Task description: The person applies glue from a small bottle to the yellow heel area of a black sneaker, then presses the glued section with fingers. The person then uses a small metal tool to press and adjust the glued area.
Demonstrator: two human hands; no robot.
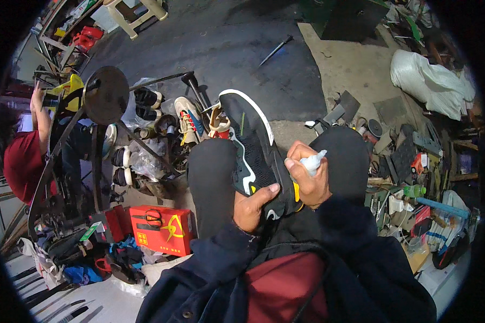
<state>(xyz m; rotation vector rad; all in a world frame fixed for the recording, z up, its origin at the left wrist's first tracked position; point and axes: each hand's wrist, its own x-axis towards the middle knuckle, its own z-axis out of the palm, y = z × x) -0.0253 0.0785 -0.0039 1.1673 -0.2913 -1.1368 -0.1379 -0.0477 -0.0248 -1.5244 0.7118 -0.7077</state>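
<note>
My left hand (250,207) grips a black sneaker (242,118) with white sole edging and small yellow accents, its thumb pressed on the shoe's side. The sneaker is tilted between my knees, one end raised toward the top of the view. Just right of it, my right hand (310,177) is closed around a small white squeeze bottle or tube (316,158), whose narrow tip sticks out above my fingers toward the right. Part of the bottle is hidden by the fingers.
A metal stand (106,94), several loose shoes (186,118) and a red box (161,229) lie left. A co-worker in maroon (24,167) sits at far left. Tools and scraps (415,210), a white sack (431,83) are right; a plastic stool (129,21) stands behind.
</note>
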